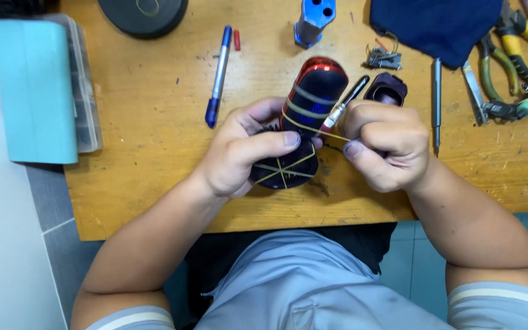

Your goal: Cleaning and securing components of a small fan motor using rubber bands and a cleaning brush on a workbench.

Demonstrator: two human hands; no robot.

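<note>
Fingers: left hand [245, 150] wraps the lower body of the device, thumb pressed across its front; right hand [386, 143] is curled shut around a slim black-handled tool [346, 102], its tip at the device's side.
Device: red-and-black handheld gadget [310, 104], oblong with a round dark base, held just above the near edge of the wooden workbench [154, 153], bound with yellowish rubber bands [304, 112].
Handling: looks light and rigid; the glossy shell appears slippery, so the banded waist and base seem the surest hold; the bands are stretchy and may snap off.
Beside it: dark oval cover [386, 88], touching the bench behind the right hand.
Further out: blue pen [218, 76], blue block [314, 18], screwdriver [437, 101], pliers [508, 43], navy cloth [435, 24], teal box [38, 91].
</note>
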